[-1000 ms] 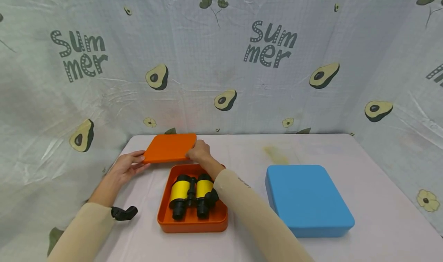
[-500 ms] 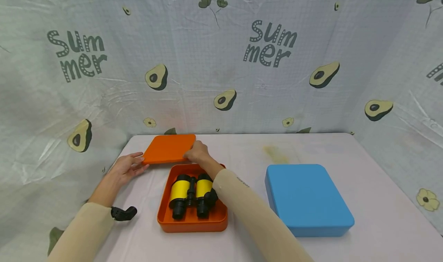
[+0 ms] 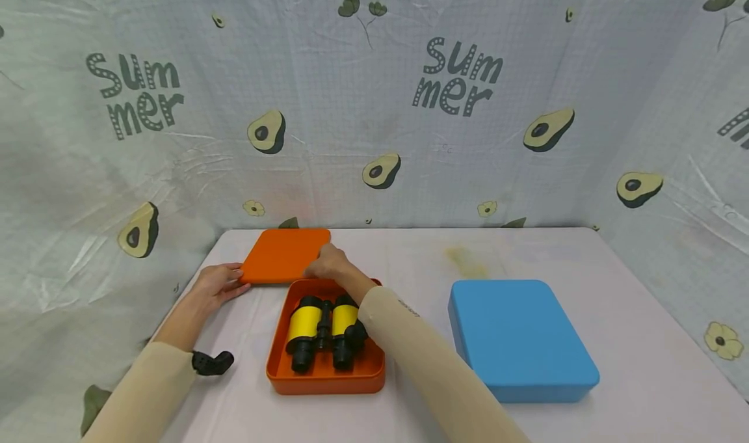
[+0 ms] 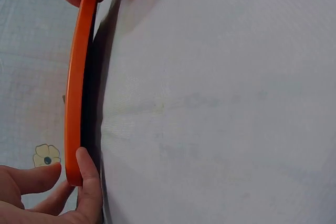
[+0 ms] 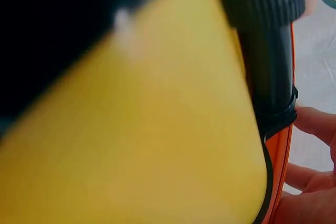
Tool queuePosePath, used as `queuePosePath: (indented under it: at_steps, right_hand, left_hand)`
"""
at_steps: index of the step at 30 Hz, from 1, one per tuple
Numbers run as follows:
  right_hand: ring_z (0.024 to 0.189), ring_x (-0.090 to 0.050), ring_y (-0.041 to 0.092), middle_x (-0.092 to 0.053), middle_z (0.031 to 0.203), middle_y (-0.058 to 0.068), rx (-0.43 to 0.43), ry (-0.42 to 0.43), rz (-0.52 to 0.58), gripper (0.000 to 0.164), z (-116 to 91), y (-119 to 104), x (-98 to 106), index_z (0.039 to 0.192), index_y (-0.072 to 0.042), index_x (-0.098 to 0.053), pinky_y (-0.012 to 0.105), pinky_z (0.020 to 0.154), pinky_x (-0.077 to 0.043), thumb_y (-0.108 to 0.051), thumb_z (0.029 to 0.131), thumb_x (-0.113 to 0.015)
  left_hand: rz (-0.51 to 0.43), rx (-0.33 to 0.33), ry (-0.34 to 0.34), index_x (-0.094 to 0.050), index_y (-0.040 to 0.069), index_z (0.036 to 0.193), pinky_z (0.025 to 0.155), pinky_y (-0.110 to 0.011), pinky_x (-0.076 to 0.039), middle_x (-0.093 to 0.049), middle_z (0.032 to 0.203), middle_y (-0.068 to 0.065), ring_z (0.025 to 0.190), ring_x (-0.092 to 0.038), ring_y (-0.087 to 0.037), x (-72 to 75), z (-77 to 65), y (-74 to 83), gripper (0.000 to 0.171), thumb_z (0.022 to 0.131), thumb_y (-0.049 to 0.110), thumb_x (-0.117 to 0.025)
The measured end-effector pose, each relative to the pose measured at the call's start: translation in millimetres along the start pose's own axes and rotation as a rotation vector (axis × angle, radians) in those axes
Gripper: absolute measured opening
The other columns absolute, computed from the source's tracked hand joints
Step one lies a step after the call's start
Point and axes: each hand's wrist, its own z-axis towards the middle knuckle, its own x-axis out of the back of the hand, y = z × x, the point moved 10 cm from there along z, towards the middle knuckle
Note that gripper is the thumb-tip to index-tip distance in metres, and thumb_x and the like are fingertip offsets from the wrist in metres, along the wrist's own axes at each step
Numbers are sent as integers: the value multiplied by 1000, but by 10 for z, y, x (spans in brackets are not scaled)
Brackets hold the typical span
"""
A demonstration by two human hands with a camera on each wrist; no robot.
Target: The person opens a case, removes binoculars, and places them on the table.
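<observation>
The orange lid (image 3: 285,255) has sunk lower, its near edge now just behind the orange box (image 3: 328,384) holding the binoculars (image 3: 304,322). Left hand (image 3: 218,281) and right hand (image 3: 329,263) pinch its near corners; best lower both evenly, fingertips easing out.

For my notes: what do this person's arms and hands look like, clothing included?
The left hand and right hand are gloveless. The left sleeve and right sleeve are long and beige; dark lettering, too small to read, marks the right one. A black curved piece juts out at the left cuff.
</observation>
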Motion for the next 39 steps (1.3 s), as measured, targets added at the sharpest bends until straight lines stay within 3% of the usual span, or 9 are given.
queuePosePath:
  at_steps: [3,6,8,10,12,21,27,34,39]
  right_hand:
    - [104,-58,24,-64,131,15,21,-11,-12,56,-22,-29,-14,134,1,-58,39,103,-54,-27,90,-79]
    - [110,-60,25,-63,134,15,29,-22,-10,58,-35,-44,-24,137,0,-57,39,106,-53,-27,91,-79]
    - [114,-60,26,-63,136,15,25,-33,-1,58,-36,-41,-36,138,0,-57,40,108,-53,-27,92,-78]
    - [119,-60,27,-61,140,15,27,-46,8,58,-34,-40,-51,141,-1,-56,41,110,-52,-27,93,-76]
    - [122,-59,28,-60,142,14,25,-59,12,58,-27,-33,-68,143,-2,-55,41,110,-51,-29,95,-74]
    - [139,-52,30,-50,156,13,7,-141,51,61,-25,-13,-132,153,-4,-46,46,121,-42,-38,104,-60]
    - [140,-51,31,-49,157,13,11,-156,39,62,-31,-1,-138,154,-5,-45,48,122,-41,-40,105,-58]
    - [131,-56,29,-53,153,12,25,-129,-8,60,-42,-7,-111,152,-6,-47,45,118,-46,-39,104,-59]
    - [120,-62,27,-63,140,13,119,-51,30,48,-82,-131,35,143,-3,-58,41,107,-54,-32,104,-58]
  left_hand:
    - [53,-9,18,-23,-4,162,76,-21,-63,-20,169,-27,119,-55,-23,14,-4,22,59,105,-1,-39]
    - [133,-48,18,-28,-9,158,73,-19,-61,-45,151,-27,91,-60,-8,33,-16,69,56,104,-2,-42]
    - [183,-74,16,-32,-12,155,71,-17,-60,-59,126,-16,78,-58,-1,45,-26,99,54,103,-1,-43]
    - [218,-91,17,-34,-15,152,70,-16,-58,-61,105,-4,73,-58,1,55,-34,117,53,103,0,-46]
    - [244,-92,20,-35,-15,151,70,-15,-57,-59,99,2,74,-57,0,55,-42,121,53,103,3,-47]
    - [346,-83,48,-38,-14,150,71,-14,-55,-55,119,-10,88,-54,-10,15,-54,118,55,103,11,-53]
    - [361,-66,45,-44,-13,143,72,-15,-54,-54,114,-7,97,-51,-16,10,-31,94,51,102,15,-56]
    - [330,-37,83,-28,-11,155,71,-15,-53,-40,152,-23,119,-47,-27,31,-16,48,66,102,17,-55]
    - [323,1,131,-26,-6,158,71,-18,-51,-43,151,-23,117,-50,-26,82,-69,38,75,100,27,-59]
